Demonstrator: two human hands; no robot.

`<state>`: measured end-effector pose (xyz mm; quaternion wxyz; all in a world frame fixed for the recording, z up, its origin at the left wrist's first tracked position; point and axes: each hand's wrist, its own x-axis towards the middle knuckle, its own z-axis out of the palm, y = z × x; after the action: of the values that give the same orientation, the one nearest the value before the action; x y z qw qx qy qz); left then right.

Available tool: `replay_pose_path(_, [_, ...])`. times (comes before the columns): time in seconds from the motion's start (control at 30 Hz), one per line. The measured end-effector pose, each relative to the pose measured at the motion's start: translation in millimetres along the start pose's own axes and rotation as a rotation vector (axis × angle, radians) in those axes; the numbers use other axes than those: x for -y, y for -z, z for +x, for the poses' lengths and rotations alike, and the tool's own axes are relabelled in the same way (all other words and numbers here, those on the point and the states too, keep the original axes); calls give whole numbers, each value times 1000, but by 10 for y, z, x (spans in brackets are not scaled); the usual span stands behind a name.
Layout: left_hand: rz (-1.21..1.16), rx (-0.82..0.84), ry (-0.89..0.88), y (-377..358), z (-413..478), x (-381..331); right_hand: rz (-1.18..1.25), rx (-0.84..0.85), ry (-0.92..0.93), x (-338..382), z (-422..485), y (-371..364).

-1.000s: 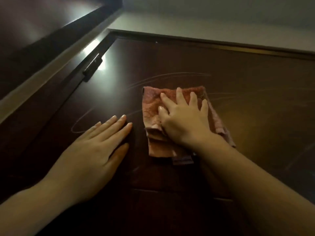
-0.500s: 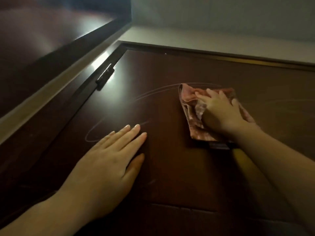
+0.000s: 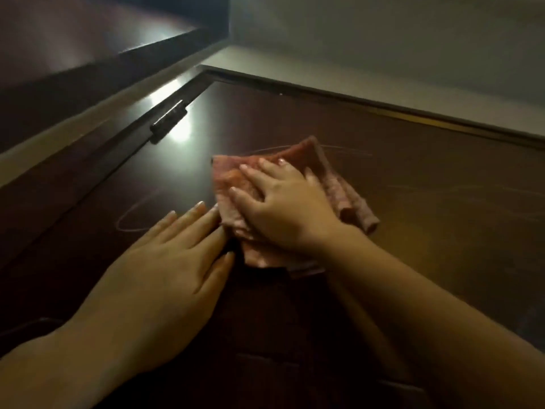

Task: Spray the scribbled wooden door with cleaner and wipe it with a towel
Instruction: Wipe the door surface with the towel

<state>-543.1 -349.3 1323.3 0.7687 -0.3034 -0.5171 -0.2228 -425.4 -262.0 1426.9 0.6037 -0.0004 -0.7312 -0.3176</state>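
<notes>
A dark wooden door fills the view, marked with pale chalk-like scribbles at the left and faint lines at the right. A folded reddish-pink towel lies flat against the door's middle. My right hand presses on the towel with spread, straight fingers. My left hand rests flat on the bare wood just left of the towel, its fingertips touching the towel's edge. No spray bottle is in view.
A dark metal hinge sits on the door's left edge, beside a bright light reflection. The door frame and a pale wall lie beyond. A second dark panel stands at the upper left.
My right hand slid the towel out to the right half a second ago, then back left until it meets my left hand's fingertips. The left hand stayed flat on the door.
</notes>
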Motion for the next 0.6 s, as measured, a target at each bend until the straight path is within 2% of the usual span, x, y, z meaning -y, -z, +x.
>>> replay_pose_path(0.23, [77,-32,11,-35,-20,22,-86,-10,-194,-711,546,74])
replay_pose_path(0.47, [67,-44,8,-65,-23,30,-81,-74,-568,-1442,504,182])
replay_pose_path(0.6, [55,-38,17,-91,-23,5,-81,-63,-589,-1364,536,192])
